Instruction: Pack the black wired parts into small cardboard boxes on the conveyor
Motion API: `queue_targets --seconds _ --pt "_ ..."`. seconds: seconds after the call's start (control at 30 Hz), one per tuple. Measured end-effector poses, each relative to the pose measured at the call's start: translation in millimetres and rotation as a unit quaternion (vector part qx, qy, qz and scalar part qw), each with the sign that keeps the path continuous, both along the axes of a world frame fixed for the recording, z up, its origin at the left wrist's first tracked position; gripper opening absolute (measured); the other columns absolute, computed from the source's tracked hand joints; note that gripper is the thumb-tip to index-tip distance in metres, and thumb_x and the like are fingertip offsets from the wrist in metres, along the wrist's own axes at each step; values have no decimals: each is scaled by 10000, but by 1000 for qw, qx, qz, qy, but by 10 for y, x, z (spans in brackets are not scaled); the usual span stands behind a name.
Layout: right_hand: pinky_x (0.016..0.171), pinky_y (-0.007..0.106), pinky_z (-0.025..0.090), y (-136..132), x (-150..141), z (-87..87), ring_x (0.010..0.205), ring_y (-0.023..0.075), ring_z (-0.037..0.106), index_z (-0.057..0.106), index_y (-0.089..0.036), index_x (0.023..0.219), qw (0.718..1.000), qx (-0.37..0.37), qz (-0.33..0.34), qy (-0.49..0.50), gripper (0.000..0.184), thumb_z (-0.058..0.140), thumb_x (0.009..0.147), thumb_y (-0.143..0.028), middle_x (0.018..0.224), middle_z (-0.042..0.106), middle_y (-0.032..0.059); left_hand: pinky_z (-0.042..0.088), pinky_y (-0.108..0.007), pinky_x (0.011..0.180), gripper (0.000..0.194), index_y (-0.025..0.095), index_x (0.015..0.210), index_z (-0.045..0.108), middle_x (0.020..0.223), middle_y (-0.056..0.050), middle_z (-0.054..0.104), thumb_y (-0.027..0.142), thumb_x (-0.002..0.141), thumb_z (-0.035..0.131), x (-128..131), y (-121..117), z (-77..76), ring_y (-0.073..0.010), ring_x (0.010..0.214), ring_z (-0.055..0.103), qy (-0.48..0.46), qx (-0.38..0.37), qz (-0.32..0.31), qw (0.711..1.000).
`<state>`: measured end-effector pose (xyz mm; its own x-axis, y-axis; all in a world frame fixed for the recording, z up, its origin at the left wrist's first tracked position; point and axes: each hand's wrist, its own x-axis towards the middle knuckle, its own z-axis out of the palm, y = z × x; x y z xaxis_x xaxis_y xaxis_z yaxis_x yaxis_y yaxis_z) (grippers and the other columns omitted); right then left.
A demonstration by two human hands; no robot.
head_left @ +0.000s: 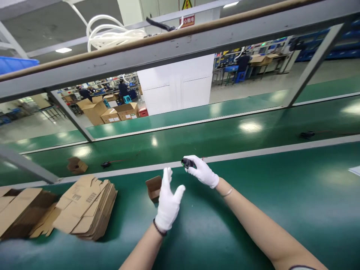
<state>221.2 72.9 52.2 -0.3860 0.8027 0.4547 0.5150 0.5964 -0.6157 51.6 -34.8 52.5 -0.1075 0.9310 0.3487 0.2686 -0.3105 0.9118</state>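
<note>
Over the green table (253, 180), the right hand (205, 173) grasps a black part (186, 163), perhaps a plug; the left hand (167, 206), released, is near a small open carton (152, 186).

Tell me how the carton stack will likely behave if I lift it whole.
The carton stack may well slide apart: its layers sit unevenly and no band shows. Single cartons look fairly stiff, their panels lying flat, though the jutting flaps could catch.
</note>
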Motion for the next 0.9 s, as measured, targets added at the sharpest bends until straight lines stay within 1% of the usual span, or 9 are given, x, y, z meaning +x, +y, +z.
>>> queue_targets --seconds 0.1,0.23,0.33,0.5,0.63,0.7,0.77,0.83,0.9 --pt "865 343 474 -411 -227 104 1008 204 589 508 -162 1203 992 8 102 70 404 490 866 -383 1122 602 114 304 -409 1109 630 222 1352 370 1409 -116 420 404 799 611 186 138 79 -253 1312 387 -124 -15 -42 991" --pt "781 333 495 -672 -277 305 923 214 623 499 -189 1268 995 -43 40 -86 482 554 813 -338 1054 650 80 387 -385 1028 406 206 1141 507 1214 -96 564 398 798 611 146 197 126 -218 1162 522 -180 23 6 983" --pt "717 310 490 -715 -111 513 816 199 640 631 -218 1099 979 -44 9 -198 299 518 835 -305 917 688 41 443 -353 922 336 212 1086 502 981 -44 612 337 795 615 -48 210 128 -167 944 592 -161 -2 42 986" --pt "749 321 473 -744 -1 850 849 207 630 682 -234 902 980 9 6 -197 250 466 878 -356 924 685 51 457 -308 793 356 200 1076 508 792 15 560 302 764 645 -198 203 122 -115 719 558 -142 -88 -33 985" --pt "757 331 494 -852 -274 675 900 216 622 569 -206 1164 977 -179 74 -85 424 577 794 -415 991 667 68 470 -289 721 409 215 1125 456 800 14 543 405 795 605 -99 149 200 -111 694 563 -257 -40 -32 965" --pt "705 304 504 -938 -389 497 799 175 630 493 -175 1235 937 -312 156 -13 481 554 803 -375 910 665 47 472 -291 723 442 227 1152 440 813 12 539 422 792 605 -104 136 255 -112 700 564 -286 -13 -25 958" --pt "586 268 487 -1007 -410 396 615 130 593 503 -141 1180 902 -398 164 19 389 468 844 -334 800 643 25 464 -287 717 459 223 1166 439 792 14 539 405 783 616 -176 139 296 -109 685 552 -262 -12 -13 965" --pt "499 248 438 -1030 -341 436 508 110 529 558 -140 1042 915 -387 111 5 301 404 876 -338 738 621 22 449 -277 701 449 206 1140 468 760 20 538 364 758 643 -277 142 318 -105 662 529 -201 -45 -17 978" --pt "535 258 441 -1000 -242 594 568 129 550 602 -167 924 958 -276 70 -34 285 399 889 -364 765 635 38 438 -276 683 449 193 1098 506 739 25 537 316 705 686 -347 128 334 -107 645 510 -130 -100 -64 984"
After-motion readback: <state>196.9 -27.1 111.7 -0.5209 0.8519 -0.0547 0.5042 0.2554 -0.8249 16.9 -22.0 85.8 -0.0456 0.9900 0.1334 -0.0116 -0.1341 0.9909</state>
